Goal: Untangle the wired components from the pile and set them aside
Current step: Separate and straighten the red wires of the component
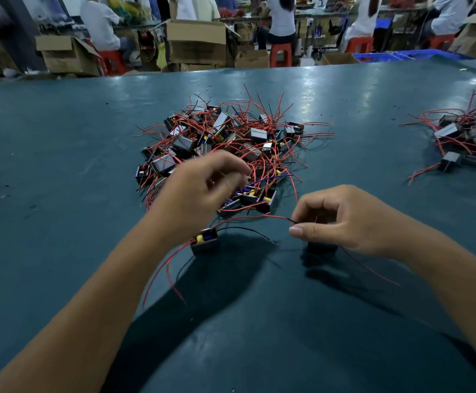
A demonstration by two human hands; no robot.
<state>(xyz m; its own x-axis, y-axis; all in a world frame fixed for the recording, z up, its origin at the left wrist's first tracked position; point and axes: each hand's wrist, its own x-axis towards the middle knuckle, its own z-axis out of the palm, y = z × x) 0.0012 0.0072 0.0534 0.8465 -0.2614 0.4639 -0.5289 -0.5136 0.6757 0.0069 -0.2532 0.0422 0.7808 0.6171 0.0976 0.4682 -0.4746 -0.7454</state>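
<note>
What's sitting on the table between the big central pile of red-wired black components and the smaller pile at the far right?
Nothing: in the head view, only bare teal table separates the central pile from the right-hand pile.

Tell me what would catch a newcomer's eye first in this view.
First, the big pile of wired components in the middle of the teal table, bristling with red wires. Then the two bare hands in front of it: the right hand pinches a wire end, the left hand is blurred above a separated component. A smaller pile lies at the right edge.
</note>
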